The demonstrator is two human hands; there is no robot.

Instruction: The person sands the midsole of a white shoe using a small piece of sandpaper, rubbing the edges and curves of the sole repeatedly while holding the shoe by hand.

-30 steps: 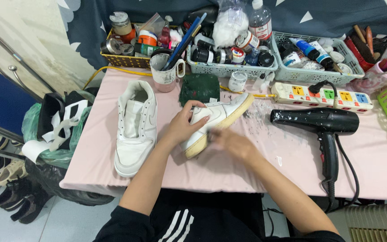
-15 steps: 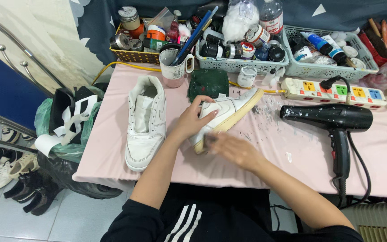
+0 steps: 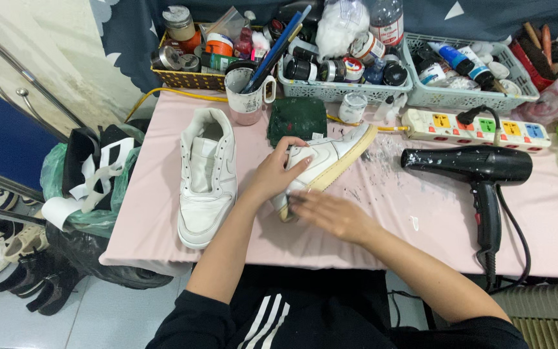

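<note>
A white sneaker with a yellowed sole lies tipped on its side on the pink table. My left hand grips its upper from the left. My right hand is blurred and pressed against the sole's near end. I cannot tell whether it holds anything. A second white sneaker stands upright just to the left, apart from both hands.
A black hair dryer lies to the right, below a white power strip. A mug of brushes, a green cloth and baskets of jars line the back. A bag and shoes sit left of the table.
My view has shifted slightly. My right hand has slid a little along the near end of the sole, while my left hand keeps its grip on the sneaker.
</note>
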